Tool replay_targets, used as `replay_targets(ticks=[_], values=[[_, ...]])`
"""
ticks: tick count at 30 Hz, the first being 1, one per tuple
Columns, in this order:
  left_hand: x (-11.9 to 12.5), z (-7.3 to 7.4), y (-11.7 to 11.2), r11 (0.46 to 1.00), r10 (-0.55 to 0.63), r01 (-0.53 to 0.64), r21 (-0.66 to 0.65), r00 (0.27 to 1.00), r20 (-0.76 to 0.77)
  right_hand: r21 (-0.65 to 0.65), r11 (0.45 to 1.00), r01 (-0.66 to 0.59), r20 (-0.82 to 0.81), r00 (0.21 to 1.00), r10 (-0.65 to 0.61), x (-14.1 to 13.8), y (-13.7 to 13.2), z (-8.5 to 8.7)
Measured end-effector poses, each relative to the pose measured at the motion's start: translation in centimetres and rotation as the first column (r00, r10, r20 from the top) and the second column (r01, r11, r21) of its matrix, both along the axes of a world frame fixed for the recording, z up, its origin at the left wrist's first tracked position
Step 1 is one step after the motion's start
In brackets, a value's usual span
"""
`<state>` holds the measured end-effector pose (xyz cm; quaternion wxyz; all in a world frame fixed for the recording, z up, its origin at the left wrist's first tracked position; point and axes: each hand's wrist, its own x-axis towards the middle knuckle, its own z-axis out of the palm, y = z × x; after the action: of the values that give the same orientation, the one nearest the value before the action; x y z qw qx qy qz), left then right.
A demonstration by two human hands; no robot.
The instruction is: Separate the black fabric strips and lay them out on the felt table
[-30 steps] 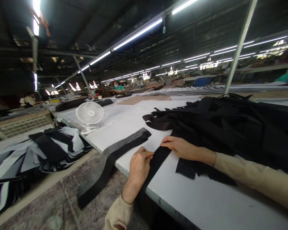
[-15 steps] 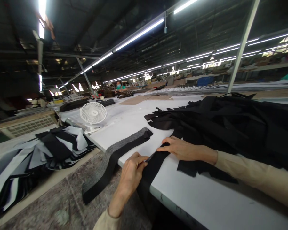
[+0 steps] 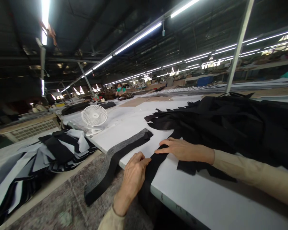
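My left hand (image 3: 133,174) is closed in a pinch on the edge of a black fabric strip (image 3: 151,171) that hangs over the near edge of the white table (image 3: 206,198). My right hand (image 3: 180,149) lies flat with fingers stretched out on the same strip, just beyond the left hand. A grey and black strip (image 3: 120,153) lies to the left, also draped over the table edge. A large heap of black fabric pieces (image 3: 230,124) fills the table behind my right arm.
A small white fan (image 3: 94,116) stands on the table at the left. A pile of black, grey and white cut pieces (image 3: 45,150) lies on a lower surface at the left. A person in a green top (image 3: 120,89) sits far back.
My left hand slid a little toward me along the black strip, then back up to its edge. My right hand stays flat on the strip. The view shifted slightly.
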<state>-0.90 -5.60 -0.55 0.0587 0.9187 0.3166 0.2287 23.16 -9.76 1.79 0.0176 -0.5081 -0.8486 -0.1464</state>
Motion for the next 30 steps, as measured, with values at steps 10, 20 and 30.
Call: replay_targets(ticks=[10,20,30], values=[[5.4,0.8,2.7,0.999,-0.033,0.035,0.028,0.997,-0.069,-0.065,0.998,0.013,-0.346,0.938,-0.035,-0.2,1.1,-0.5],[1.8,1.1,0.4,0.953,0.175,-0.154,-0.261,0.983,0.059,-0.063,0.998,0.009,-0.388,0.921,-0.033,0.1,1.2,-1.4],[1.8,0.7,-0.7,0.989,0.145,-0.145,0.009,0.984,-0.107,-0.17,0.98,-0.1,-0.14,0.987,0.076,0.0,0.6,0.3]])
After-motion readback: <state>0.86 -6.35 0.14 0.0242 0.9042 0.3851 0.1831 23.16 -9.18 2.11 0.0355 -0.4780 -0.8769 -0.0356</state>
